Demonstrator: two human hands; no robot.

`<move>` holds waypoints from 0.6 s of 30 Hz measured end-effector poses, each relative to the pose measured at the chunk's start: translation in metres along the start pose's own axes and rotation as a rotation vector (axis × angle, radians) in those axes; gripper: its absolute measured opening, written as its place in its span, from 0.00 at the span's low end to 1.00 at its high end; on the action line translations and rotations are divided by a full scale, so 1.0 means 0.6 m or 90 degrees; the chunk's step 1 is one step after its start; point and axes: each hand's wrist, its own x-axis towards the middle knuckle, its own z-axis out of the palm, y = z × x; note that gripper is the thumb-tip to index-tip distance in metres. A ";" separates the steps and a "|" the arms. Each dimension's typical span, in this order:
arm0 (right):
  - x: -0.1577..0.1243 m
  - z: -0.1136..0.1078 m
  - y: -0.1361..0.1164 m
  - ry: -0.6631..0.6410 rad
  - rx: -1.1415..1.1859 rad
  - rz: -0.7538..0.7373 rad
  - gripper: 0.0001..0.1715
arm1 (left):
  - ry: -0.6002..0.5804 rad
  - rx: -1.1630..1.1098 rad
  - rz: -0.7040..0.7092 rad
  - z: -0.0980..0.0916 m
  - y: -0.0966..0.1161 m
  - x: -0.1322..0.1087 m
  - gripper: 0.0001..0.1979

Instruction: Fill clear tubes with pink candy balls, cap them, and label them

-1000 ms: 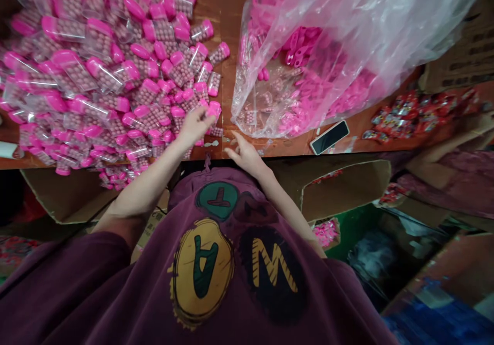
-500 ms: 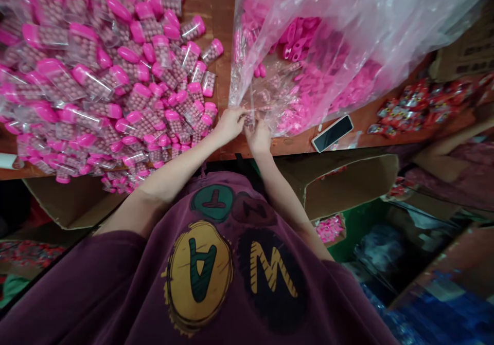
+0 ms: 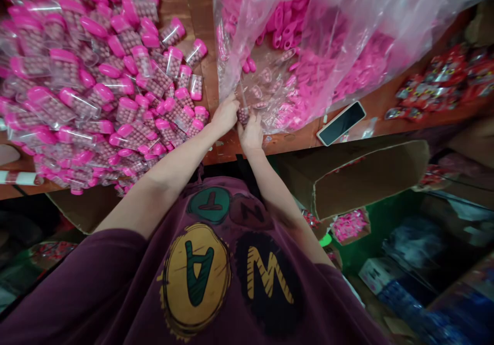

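My left hand (image 3: 225, 114) and my right hand (image 3: 251, 134) meet at the table's near edge, both with fingers closed round a small clear bottle (image 3: 243, 114) filled with pale pink beads. They sit right at the lower edge of a big clear plastic bag (image 3: 347, 21) that holds loose pink caps and a few bottles. To the left lies a large heap of pink-capped bead bottles in clear wrappers (image 3: 96, 88).
A black phone (image 3: 341, 123) lies on the brown table (image 3: 193, 0) right of my hands. Red packets (image 3: 436, 85) are scattered far right. An open cardboard box (image 3: 366, 180) stands below the table edge; more boxes fill the floor at right.
My left hand left the heap of bottles and moved right; my right hand rose off the table edge. Both now meet on a bottle at the bag's edge.
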 end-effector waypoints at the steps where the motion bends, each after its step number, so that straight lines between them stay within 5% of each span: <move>1: 0.000 0.000 0.000 -0.001 -0.001 0.002 0.31 | -0.012 0.000 0.006 -0.001 -0.006 0.003 0.13; 12: 0.000 0.012 0.034 0.048 0.096 -0.052 0.28 | -0.003 -0.087 0.031 -0.017 -0.011 -0.002 0.14; 18: -0.012 0.018 0.061 0.168 0.320 -0.121 0.29 | 0.026 -0.357 -0.007 -0.042 0.027 -0.047 0.24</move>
